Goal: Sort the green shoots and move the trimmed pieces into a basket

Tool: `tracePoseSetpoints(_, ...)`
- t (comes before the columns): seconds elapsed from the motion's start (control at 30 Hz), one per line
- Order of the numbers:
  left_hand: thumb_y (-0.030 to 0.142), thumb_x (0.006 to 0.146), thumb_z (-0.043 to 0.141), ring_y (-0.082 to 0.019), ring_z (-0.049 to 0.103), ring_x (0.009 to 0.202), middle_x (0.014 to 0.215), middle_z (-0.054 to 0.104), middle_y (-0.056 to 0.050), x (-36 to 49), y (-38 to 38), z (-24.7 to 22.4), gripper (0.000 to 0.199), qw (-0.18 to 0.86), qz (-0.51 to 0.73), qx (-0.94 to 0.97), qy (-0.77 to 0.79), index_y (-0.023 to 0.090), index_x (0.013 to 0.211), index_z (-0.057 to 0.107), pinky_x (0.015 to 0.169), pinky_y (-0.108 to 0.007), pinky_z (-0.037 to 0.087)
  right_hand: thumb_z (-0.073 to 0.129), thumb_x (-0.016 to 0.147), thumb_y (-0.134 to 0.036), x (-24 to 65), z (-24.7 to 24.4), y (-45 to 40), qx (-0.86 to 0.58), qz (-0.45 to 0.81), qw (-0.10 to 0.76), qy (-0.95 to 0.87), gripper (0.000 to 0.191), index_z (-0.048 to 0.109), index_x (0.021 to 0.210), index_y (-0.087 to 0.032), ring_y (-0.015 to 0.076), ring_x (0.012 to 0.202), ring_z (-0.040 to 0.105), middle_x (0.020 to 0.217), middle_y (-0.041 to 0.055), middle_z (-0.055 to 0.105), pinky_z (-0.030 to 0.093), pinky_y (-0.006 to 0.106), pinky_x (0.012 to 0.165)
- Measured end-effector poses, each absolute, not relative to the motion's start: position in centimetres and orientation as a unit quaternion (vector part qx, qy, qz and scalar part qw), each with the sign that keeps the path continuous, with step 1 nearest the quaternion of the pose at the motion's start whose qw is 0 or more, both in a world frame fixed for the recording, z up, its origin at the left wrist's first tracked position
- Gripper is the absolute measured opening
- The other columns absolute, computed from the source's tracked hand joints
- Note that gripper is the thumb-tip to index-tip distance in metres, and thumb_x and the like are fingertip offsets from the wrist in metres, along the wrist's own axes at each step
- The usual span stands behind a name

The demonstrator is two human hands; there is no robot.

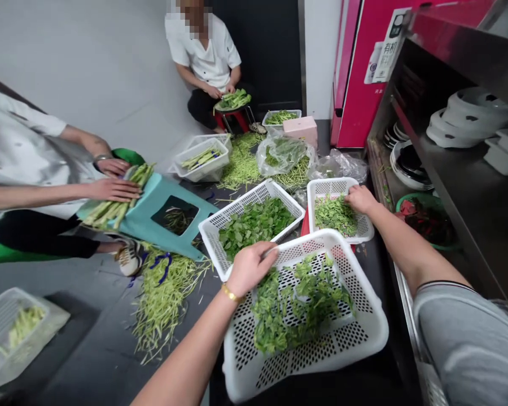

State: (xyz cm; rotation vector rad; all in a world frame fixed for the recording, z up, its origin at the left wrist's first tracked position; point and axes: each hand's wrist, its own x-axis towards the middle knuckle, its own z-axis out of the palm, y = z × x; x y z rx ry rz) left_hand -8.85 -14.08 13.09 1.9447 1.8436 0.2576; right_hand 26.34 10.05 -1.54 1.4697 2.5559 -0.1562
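Note:
My left hand (254, 269) is closed over the far rim of a white perforated plastic basket (364, 332), close in front of me. Green leafy sprigs (296, 304) lie loosely inside it. Further off to the right, my right hand (361, 199) grips the right rim of a smaller white basket (366, 231). Small cut greens (335, 213) cover part of that basket's bottom. A third white basket (214, 242), holding dark green leaves (256, 225), stands just beyond my left hand.
On the left a co-worker's hands (116, 189) hold stalks on a teal stool (165, 208). Another person (207, 62) sits at the back. Stalk trimmings (165, 304) litter the floor. A metal shelf (452, 163) with dishes borders my right; plastic bags (283, 152) lie ahead.

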Motion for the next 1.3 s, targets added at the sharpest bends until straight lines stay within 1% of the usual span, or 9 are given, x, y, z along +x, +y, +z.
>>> tracePoseSetpoints(0.2,0.055,0.103,0.051,-0.027,0.085,0.091,0.107,0.089,-0.012,-10.1,-14.4,12.8,0.051,0.211,0.141,0.69,0.678,0.018,0.105,0.087,0.082,-0.036,0.066,0.055,0.1,-0.013,25.2,-5.6,12.8,0.443,-0.058,0.151,0.882,0.037,0.09,0.109,-0.019,0.033,0.136,0.055,0.133,0.0203,0.077,0.037,0.043,0.113)
tracePoseSetpoints(0.4,0.054,0.101,0.053,-0.025,0.084,0.087,0.103,0.089,-0.01,-9.4,-13.9,12.8,0.048,0.21,0.147,0.685,0.682,0.02,0.102,0.087,0.081,-0.033,0.066,0.057,0.101,-0.018,26.1,-4.6,13.5,0.46,-0.078,0.139,0.874,0.034,0.088,0.111,-0.013,0.0343,0.133,0.059,0.13,0.0231,0.077,0.04,0.044,0.113)
tracePoseSetpoints(0.57,0.052,0.102,0.05,-0.025,0.085,0.094,0.11,0.089,-0.008,-8.8,-13.8,12.8,0.047,0.203,0.115,0.693,0.682,0.023,0.107,0.086,0.083,-0.033,0.065,0.061,0.099,-0.027,27.3,-1.9,12.9,0.506,-0.114,0.092,0.85,0.034,0.088,0.116,-0.016,0.0339,0.129,0.063,0.133,0.0207,0.078,0.047,0.04,0.104)
tracePoseSetpoints(0.7,0.05,0.104,0.046,-0.027,0.085,0.102,0.117,0.089,-0.009,-8.7,-13.9,12.8,0.05,0.207,0.087,0.696,0.682,0.022,0.113,0.086,0.089,-0.036,0.065,0.067,0.091,-0.025,28.0,-0.1,11.4,0.549,-0.162,0.052,0.818,0.027,0.089,0.102,-0.013,0.0328,0.113,0.071,0.115,0.0214,0.083,0.05,0.038,0.094)
tracePoseSetpoints(0.83,0.046,0.106,0.046,-0.028,0.083,0.106,0.121,0.088,-0.011,-8.4,-13.9,13.2,0.049,0.207,0.057,0.699,0.683,0.02,0.121,0.084,0.095,-0.038,0.063,0.065,0.093,-0.03,28.6,2.7,10.1,0.559,-0.235,-0.034,0.794,0.027,0.087,0.103,-0.017,0.0263,0.103,0.075,0.111,0.013,0.085,0.052,0.033,0.091)
tracePoseSetpoints(0.93,0.044,0.107,0.048,-0.027,0.083,0.104,0.12,0.088,-0.01,-8.2,-13.9,13.4,0.045,0.2,0.044,0.702,0.682,0.021,0.122,0.084,0.091,-0.036,0.062,0.071,0.091,-0.043,28.4,5.1,9.2,0.547,-0.297,-0.097,0.777,0.03,0.084,0.097,-0.017,0.022,0.093,0.074,0.1,0.0081,0.084,0.053,0.032,0.089)
tracePoseSetpoints(1.07,0.041,0.109,0.049,-0.029,0.082,0.11,0.122,0.087,-0.01,-8.1,-14.0,13.2,0.043,0.203,0.034,0.707,0.677,0.021,0.124,0.084,0.094,-0.037,0.062,0.078,0.08,-0.07,27.4,7.8,7.9,0.529,-0.35,-0.158,0.757,0.052,0.078,0.085,-0.018,0.0203,0.084,0.068,0.089,0.0071,0.079,0.055,0.035,0.084)
tracePoseSetpoints(1.17,0.04,0.11,0.049,-0.028,0.081,0.114,0.128,0.084,-0.011,-7.8,-14.3,12.9,0.044,0.207,0.082,0.701,0.677,0.021,0.13,0.082,0.1,-0.04,0.063,0.083,0.069,-0.078,26.1,10.2,6.3,0.503,-0.405,-0.22,0.731,0.058,0.074,0.08,-0.021,0.0201,0.08,0.065,0.084,0.0054,0.076,0.055,0.037,0.082)
tracePoseSetpoints(1.3,0.049,0.105,0.064,-0.031,0.068,0.144,0.154,0.071,-0.02,-6.6,-14.7,12.3,0.065,0.175,0.238,0.752,0.589,0.013,0.159,0.063,0.125,-0.048,0.055,0.087,0.066,-0.068,22.4,13.7,2.2,0.422,-0.493,-0.248,0.719,0.049,0.072,0.076,-0.023,0.0187,0.075,0.062,0.078,0.0026,0.072,0.054,0.037,0.077)
